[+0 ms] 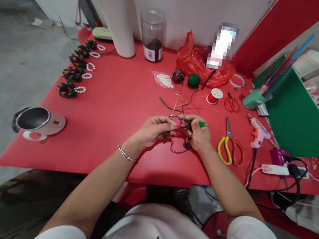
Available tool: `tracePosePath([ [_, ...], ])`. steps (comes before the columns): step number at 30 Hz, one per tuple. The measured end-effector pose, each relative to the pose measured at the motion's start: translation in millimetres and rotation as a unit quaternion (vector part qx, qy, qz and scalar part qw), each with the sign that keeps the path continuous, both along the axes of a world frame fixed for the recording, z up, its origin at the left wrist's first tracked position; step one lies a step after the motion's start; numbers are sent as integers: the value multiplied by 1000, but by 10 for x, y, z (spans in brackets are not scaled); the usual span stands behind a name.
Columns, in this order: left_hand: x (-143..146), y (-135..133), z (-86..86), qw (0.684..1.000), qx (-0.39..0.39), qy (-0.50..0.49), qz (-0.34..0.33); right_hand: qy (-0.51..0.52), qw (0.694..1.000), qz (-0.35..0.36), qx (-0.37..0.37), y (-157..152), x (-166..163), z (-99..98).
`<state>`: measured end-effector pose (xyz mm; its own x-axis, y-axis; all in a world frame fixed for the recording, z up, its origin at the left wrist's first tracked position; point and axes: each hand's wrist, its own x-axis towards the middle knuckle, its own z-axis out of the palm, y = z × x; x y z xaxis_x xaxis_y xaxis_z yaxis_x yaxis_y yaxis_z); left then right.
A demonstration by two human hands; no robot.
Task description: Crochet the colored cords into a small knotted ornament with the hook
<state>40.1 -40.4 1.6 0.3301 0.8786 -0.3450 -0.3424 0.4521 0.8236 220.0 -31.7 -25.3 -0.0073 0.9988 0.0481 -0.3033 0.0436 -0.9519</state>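
Multicolour yarn piece [182, 125] mid-table, pinched in left hand [157, 130]; right hand [198, 136] grips green-handled hook [202, 124]. Smooth red tabletop [100, 126] runs left to mug [55, 124]; scissors [228, 127] crowd right. Far side: clear jar [152, 28], dark contents; clear bag [157, 76], round white beads [166, 81]. Far right: green cup [253, 100] holding slim sticks [277, 74].

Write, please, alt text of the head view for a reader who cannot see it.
A person's left hand and right hand hold multicoloured yarn work over a red table; the right also grips a green-handled tool. Beyond lie a green yarn ball and white beads; at right, scissors and a pink glue gun; at left, yarn pieces with bead loops.
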Motion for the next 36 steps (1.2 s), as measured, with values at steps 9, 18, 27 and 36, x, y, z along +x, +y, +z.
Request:
tracePosePath([
  [9, 16, -31, 3, 1000, -21, -2, -6, -5, 1000, 19, 14, -7, 12, -8],
  [18, 28, -19, 9, 1000, -2, -3, 2, 2, 999, 35, 19, -5, 30, -26],
  [27, 23, -26, -3, 1000, 2, 1, 1, -23, 999, 24, -8, -13, 19, 18],
  [36, -1, 2, -28, 1000, 16, 21, -6, -24, 1000, 18, 0, -1, 49, -41],
])
